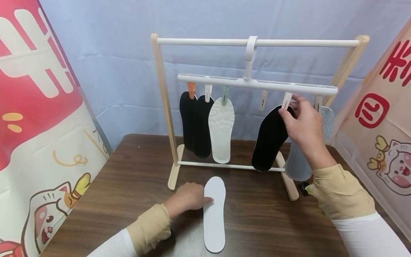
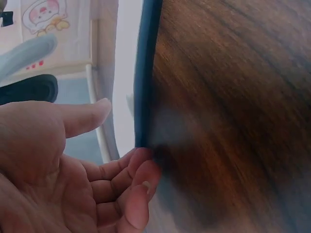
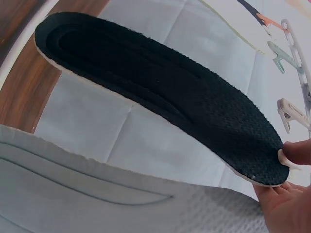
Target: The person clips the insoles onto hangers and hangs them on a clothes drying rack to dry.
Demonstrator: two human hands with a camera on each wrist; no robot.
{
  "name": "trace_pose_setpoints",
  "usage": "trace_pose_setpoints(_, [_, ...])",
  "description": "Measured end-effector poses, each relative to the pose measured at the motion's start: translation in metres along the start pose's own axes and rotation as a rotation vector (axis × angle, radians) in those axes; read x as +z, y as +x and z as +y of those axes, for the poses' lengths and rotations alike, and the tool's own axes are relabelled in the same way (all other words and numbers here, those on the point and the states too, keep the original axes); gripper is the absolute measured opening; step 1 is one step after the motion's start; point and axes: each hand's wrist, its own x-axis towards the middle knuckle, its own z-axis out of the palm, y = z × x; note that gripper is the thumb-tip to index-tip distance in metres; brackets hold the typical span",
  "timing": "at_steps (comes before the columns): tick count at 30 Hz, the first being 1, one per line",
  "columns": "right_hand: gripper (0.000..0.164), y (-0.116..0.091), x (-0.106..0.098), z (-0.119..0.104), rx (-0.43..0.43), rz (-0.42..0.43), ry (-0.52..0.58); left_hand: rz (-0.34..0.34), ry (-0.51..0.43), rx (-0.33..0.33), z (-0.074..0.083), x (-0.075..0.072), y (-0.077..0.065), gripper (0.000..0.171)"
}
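Observation:
A white insole [image 1: 214,221] lies on the table in the head view. My left hand [image 1: 189,197] is at its left edge, thumb over the top face and curled fingers against the edge. In the left wrist view, the insole [image 2: 127,73] shows a dark side under its white face. My right hand [image 1: 305,123] pinches the upper end of a black insole [image 1: 271,139], just beside a white clip [image 1: 287,101] that overlaps that end. Seen from the right wrist, this black insole [image 3: 146,82] hangs above a grey insole [image 3: 97,179].
A white clip hanger [image 1: 218,80] hangs from a wooden rack [image 1: 163,89]. Two black insoles [image 1: 202,132] and a textured white insole [image 1: 221,132] hang at its left. An unoccupied clip [image 1: 263,100] dangles near the middle. Behind my right hand hangs the grey insole [image 1: 297,162].

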Motion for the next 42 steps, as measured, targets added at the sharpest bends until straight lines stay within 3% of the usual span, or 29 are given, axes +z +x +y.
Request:
trace_pose_setpoints(5, [0.051, -0.004, 0.003, 0.0, -0.036, 0.079, -0.008, 0.002, 0.025, -0.012, 0.002, 0.007, 0.005, 0.058])
trace_pose_setpoints(14, [0.05, -0.007, 0.004, 0.001, -0.045, 0.051, -0.024, -0.01, 0.081, 0.002, 0.006, 0.014, 0.011, 0.053])
trace_pose_setpoints(22, [0.048, -0.009, 0.005, 0.004, -0.058, -0.012, -0.03, 0.085, 0.025, 0.019, 0.008, 0.019, 0.007, 0.051])
trace_pose_setpoints(27, [0.048, -0.01, 0.005, 0.003, -0.081, -0.008, -0.036, 0.135, -0.015, 0.034, 0.01, 0.018, 0.005, 0.046])
trace_pose_setpoints(36, [0.048, -0.012, 0.001, -0.001, -0.04, -0.045, -0.055, 0.132, -0.112, 0.048, 0.007, 0.021, 0.004, 0.04])
trace_pose_setpoints(42, [0.046, -0.014, 0.001, -0.005, -0.057, 0.03, -0.026, 0.113, -0.217, 0.042, 0.003, 0.021, 0.007, 0.038])
